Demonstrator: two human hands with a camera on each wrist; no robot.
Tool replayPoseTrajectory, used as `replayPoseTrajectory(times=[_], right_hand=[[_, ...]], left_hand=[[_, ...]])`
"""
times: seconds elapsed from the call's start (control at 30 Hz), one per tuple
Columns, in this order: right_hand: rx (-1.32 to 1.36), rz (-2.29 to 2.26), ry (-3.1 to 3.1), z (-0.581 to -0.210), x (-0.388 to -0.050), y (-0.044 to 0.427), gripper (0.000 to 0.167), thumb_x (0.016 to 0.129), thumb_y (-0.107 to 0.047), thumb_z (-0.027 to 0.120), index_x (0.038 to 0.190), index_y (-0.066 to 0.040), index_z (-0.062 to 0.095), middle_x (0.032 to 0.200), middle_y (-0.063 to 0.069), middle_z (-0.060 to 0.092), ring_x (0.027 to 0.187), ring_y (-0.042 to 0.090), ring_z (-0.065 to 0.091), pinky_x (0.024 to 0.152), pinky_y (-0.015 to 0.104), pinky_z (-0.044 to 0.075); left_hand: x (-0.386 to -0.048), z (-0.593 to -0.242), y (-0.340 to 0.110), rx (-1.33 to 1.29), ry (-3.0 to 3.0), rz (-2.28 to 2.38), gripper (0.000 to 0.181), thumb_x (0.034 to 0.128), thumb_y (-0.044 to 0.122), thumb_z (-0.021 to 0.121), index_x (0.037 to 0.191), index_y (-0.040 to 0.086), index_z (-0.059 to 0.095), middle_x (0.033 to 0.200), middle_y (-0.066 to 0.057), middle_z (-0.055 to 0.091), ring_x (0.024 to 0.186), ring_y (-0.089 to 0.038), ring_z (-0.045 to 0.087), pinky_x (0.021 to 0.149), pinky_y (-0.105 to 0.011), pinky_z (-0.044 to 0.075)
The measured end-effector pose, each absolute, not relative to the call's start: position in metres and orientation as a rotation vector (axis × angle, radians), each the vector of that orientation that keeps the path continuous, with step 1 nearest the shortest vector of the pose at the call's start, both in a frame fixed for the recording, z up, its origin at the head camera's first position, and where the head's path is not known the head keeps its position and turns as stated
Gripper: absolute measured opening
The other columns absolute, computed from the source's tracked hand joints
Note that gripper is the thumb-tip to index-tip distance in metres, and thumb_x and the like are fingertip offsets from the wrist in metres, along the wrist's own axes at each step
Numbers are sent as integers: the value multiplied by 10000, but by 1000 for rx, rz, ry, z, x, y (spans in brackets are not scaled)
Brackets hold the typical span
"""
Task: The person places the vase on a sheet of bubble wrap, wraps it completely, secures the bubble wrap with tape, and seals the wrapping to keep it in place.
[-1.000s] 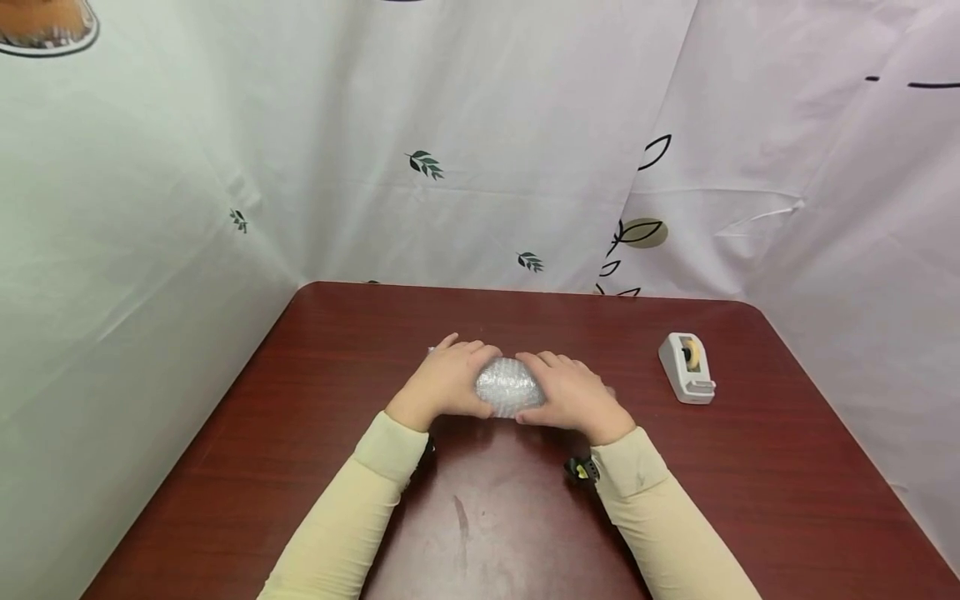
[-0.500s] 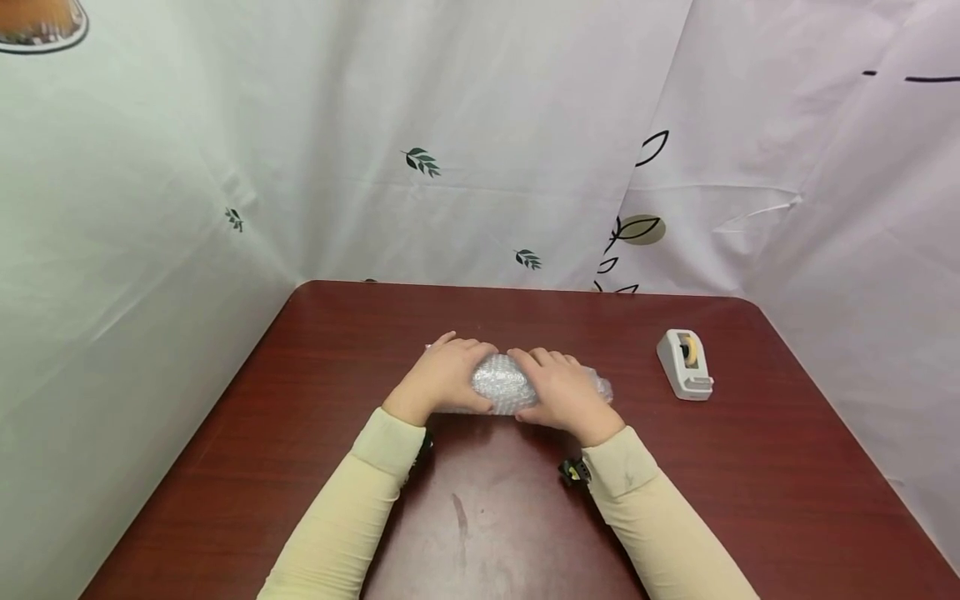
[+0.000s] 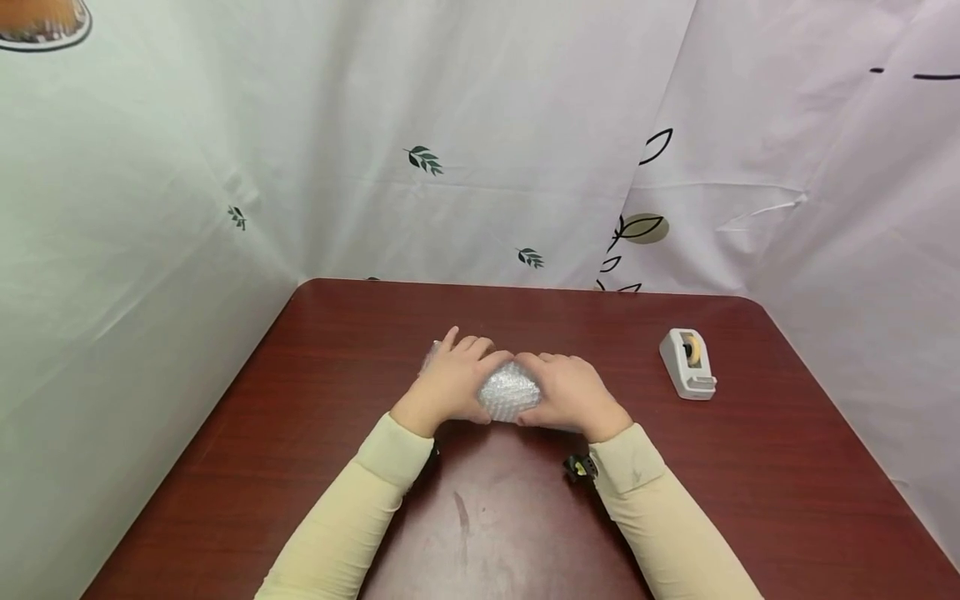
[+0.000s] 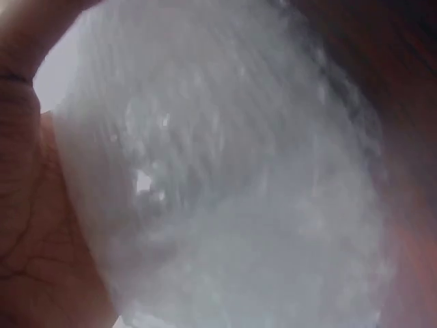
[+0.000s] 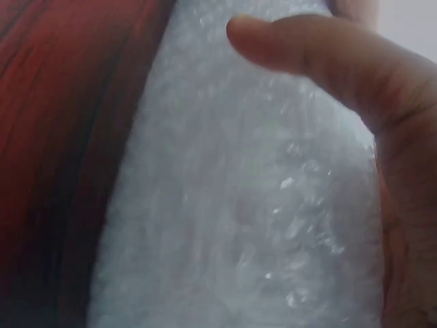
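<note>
A roll of clear bubble wrap (image 3: 509, 392) lies crosswise near the middle of the table, with whatever may be inside not visible. My left hand (image 3: 455, 382) curls over its left part, and a bit of the wrap sticks out beyond those fingers. From the other side my right hand (image 3: 567, 393) grips the right part, thumb on the near face. The two hands nearly meet at the top. Up close in the left wrist view, the bubble wrap (image 4: 225, 171) rests against the palm. In the right wrist view the thumb presses along the bubble wrap (image 5: 232, 178).
A white tape dispenser (image 3: 688, 364) with a yellowish roll stands on the table to the right of my right hand. The dark red table (image 3: 360, 325) is bordered by white patterned cloth (image 3: 480, 200) at the back and sides.
Half a second ago the wrap's right end showed past my right hand; now it is hidden there, and more shows at the left. Both hands keep holding the roll with small shifts.
</note>
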State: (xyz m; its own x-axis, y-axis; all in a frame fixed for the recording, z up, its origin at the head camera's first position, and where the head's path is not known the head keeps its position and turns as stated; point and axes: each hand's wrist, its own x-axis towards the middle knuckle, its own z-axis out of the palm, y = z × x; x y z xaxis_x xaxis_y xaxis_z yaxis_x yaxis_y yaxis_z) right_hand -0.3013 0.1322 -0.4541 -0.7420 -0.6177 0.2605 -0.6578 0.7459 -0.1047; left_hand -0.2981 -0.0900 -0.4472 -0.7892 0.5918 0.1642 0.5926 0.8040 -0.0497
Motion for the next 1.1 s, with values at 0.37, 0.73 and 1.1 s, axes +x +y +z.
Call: replayPoseTrajectory(times=[0.37, 0.73, 1.1], right_hand=[[1008, 425, -2874, -449, -304, 138, 847, 638, -503, 847, 1366, -145, 604, 1193, 39, 704, 970, 228, 679, 789, 473, 547], [989, 482, -2933, -450, -302, 140, 858, 710, -495, 852, 1430, -145, 542, 1229, 82, 652, 1066, 259, 635, 889, 476, 519], [1063, 446, -2822, -448, -301, 140, 876, 700, -397, 883, 1454, -132, 523, 1332, 89, 603, 1212, 325, 568, 1013, 552, 441]], left_hand=[[-292, -451, -81, -927, -2765, 59, 963, 571, 408, 942, 1425, 249, 526, 1276, -65, 570, 1202, -312, 550, 1144, -623, 263], [-294, -453, -84, -922, -2761, -10, 857, 602, 406, 918, 1345, 178, 556, 1237, -34, 616, 1161, -290, 593, 1090, -536, 383], [-296, -444, -90, -805, -2907, -45, 794, 628, 462, 830, 1321, 162, 586, 1173, -35, 647, 1097, -245, 624, 960, -478, 481]])
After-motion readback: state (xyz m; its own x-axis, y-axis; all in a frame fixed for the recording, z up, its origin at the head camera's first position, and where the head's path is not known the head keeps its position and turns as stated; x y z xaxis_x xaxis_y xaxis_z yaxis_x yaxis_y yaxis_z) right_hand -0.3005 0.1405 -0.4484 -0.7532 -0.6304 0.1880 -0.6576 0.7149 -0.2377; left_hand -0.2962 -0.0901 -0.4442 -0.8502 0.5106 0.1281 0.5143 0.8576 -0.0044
